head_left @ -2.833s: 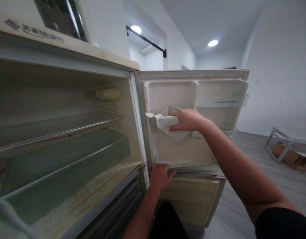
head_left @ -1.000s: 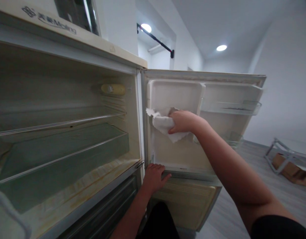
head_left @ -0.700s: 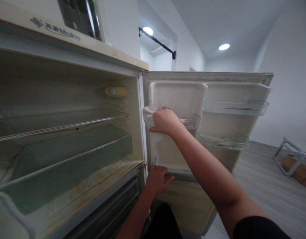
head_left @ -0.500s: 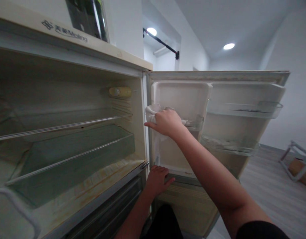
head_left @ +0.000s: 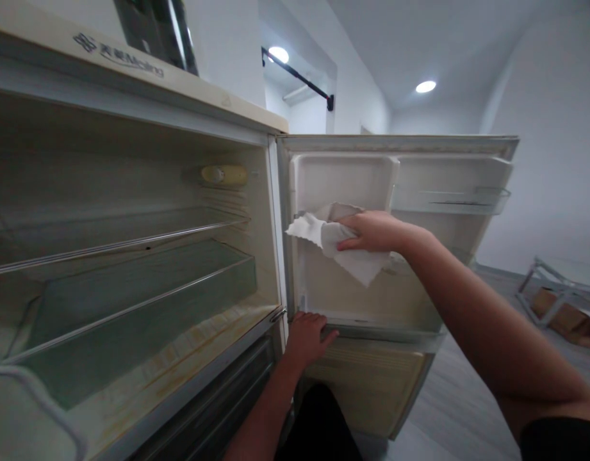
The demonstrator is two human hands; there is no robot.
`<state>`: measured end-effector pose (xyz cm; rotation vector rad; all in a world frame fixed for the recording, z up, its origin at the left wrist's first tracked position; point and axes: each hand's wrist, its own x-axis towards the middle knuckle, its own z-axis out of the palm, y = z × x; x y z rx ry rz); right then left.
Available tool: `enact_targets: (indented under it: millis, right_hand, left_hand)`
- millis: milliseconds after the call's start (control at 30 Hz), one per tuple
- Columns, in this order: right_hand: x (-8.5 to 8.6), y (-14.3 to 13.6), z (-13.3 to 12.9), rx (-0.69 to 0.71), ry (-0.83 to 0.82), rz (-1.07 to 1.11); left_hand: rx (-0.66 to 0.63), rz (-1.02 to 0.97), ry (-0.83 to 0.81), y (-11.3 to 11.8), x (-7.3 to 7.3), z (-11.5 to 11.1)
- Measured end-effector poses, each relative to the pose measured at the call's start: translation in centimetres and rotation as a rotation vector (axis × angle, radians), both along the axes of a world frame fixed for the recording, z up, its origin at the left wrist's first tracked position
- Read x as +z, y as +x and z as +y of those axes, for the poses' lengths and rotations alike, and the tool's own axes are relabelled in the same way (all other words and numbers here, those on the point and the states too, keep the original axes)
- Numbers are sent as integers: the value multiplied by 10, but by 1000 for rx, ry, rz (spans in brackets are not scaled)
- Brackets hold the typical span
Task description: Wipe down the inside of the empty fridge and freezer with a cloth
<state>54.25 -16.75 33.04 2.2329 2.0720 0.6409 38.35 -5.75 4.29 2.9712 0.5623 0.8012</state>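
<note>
My right hand (head_left: 371,232) grips a crumpled white paper towel (head_left: 340,242) in front of the inner side of the open fridge door (head_left: 343,182). One corner of the towel hangs down and another sticks out to the left. My left hand (head_left: 308,338) lies with its fingers over the bottom rim of the door, close to the hinge, thumb apart and nothing in it. To the right of the towel a clear door shelf (head_left: 453,202) is fixed high on the door; a lower one is largely hidden behind my right arm.
The fridge interior has a glass shelf (head_left: 131,240) and a clear drawer (head_left: 145,314) above a stained floor. A lower compartment door (head_left: 371,384) also stands open. Far right, a metal-framed table (head_left: 558,282) has a cardboard box (head_left: 558,314) under it.
My right hand has moved right, away from the hinge side, and the paper towel now hangs more spread out. The door has swung slightly. My left hand stays at the door's lower rim.
</note>
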Motion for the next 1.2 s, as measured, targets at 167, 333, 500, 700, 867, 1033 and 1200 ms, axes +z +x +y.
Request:
enact_targets:
  millis: [167,333,500,700,867,1033,1200]
  right_hand:
    - [1,5,8,-28,-37,-60]
    - [-11,-29,43,22,154,-141]
    - [-23,-57,64,-38,268,-98]
    - [-38,-67,72,-31,416,-153]
    - [-43,-70,77,-7,454,-199]
    - [-42,-54,62,18,374,-276]
    - [-45,-11,35,-58,352,-290]
  left_hand:
    - [15,-15,18,12,0,-3]
    - [64,-45,14,25,-1,-9]
    - [64,-61,14,28,-5,-9]
    - [40,-60,32,20,-5,-4]
    - [22,-54,31,14,-4,-2]
    - [18,-43,50,14,-3,-1]
    - [39,-44,51,22,-4,-4]
